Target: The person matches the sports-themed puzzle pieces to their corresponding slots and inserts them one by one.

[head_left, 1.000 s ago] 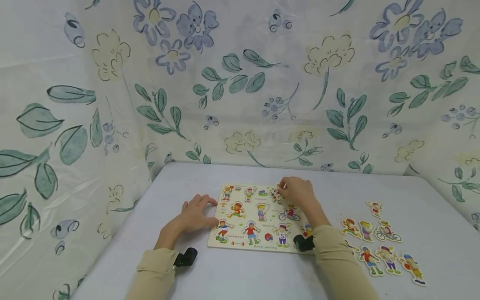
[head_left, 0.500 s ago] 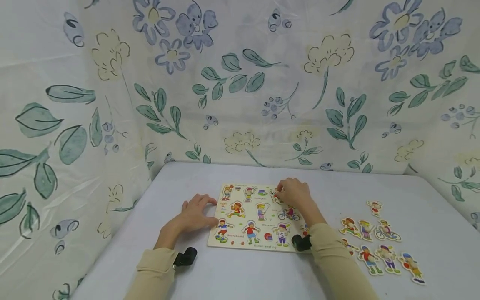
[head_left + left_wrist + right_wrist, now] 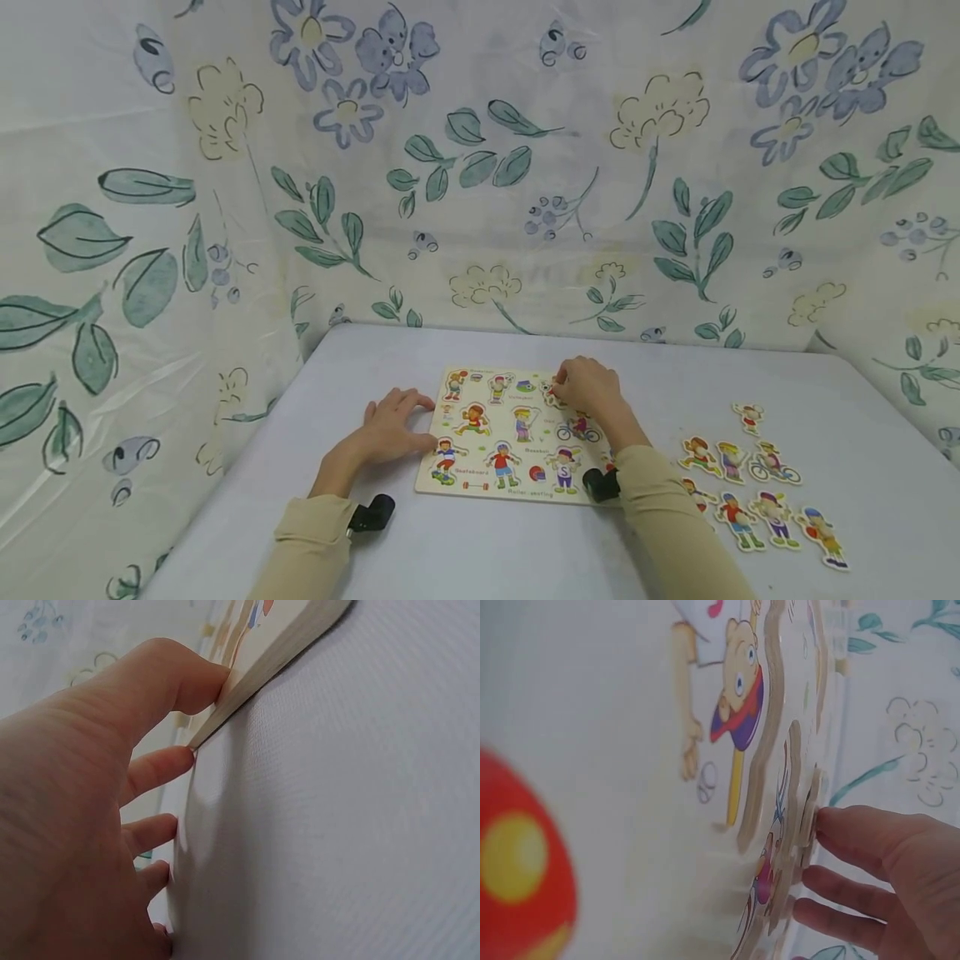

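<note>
A cream wooden puzzle board (image 3: pixel 429 475) printed with children playing sports lies flat on the white table. My left hand (image 3: pixel 386 429) is beside its left edge, fingers spread; in the left wrist view the thumb (image 3: pixel 199 682) and index fingertip touch the board's edge, while the other fingertips rest on the table. At the far right corner of the board, my right hand (image 3: pixel 592 387) pinches a puzzle piece (image 3: pixel 552 396) with a football player on it, partly hidden by the fingers. The right wrist view shows this piece (image 3: pixel 810 810) at the fingertips, low over the board.
Several loose puzzle pieces lie on the table right of the board, among them a cyclist (image 3: pixel 776 463), a runner (image 3: pixel 701 456) and a basketball player (image 3: pixel 824 537). My right sleeve (image 3: pixel 671 517) passes close to them. A floral curtain (image 3: pixel 480 208) surrounds the table's back and sides.
My right hand has shifted slightly left and lowered the football piece towards the board, then stayed nearly still. The left hand has not moved.
</note>
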`<act>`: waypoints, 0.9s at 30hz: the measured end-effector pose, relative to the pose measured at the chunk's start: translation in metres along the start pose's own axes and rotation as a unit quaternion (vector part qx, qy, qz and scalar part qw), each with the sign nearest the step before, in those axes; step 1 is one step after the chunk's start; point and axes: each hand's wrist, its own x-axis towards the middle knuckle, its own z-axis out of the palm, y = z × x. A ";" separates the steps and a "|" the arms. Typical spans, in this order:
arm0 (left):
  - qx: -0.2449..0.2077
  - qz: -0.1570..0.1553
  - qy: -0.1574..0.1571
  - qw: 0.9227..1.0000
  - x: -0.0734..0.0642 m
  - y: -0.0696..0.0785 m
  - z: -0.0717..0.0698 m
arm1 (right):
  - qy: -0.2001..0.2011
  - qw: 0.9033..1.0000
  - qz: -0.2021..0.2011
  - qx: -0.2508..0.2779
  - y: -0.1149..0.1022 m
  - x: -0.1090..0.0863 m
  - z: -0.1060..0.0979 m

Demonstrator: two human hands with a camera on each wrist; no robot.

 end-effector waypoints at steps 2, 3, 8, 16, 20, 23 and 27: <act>-0.001 -0.001 -0.001 1.000 0.000 0.001 0.000 | -0.002 1.000 0.006 0.001 0.000 0.000 -0.001; 0.000 -0.001 -0.002 1.000 0.000 0.001 0.000 | -0.003 1.000 0.008 0.001 -0.001 0.000 -0.001; 0.006 0.001 -0.003 1.000 -0.001 0.003 -0.002 | -0.004 1.000 0.012 0.002 -0.003 -0.001 -0.002; 0.010 0.001 -0.006 1.000 -0.001 0.002 -0.002 | 0.000 1.000 0.009 0.007 -0.002 -0.002 -0.002; 0.011 0.001 -0.009 1.000 0.001 0.003 -0.003 | -0.001 1.000 0.012 0.006 -0.001 -0.001 -0.004; 0.012 0.001 -0.009 1.000 0.001 0.004 -0.004 | 0.001 1.000 0.015 0.005 -0.001 0.000 -0.004; 0.013 -0.001 -0.009 1.000 0.000 0.004 -0.003 | -0.001 1.000 0.009 -0.001 -0.002 0.000 -0.001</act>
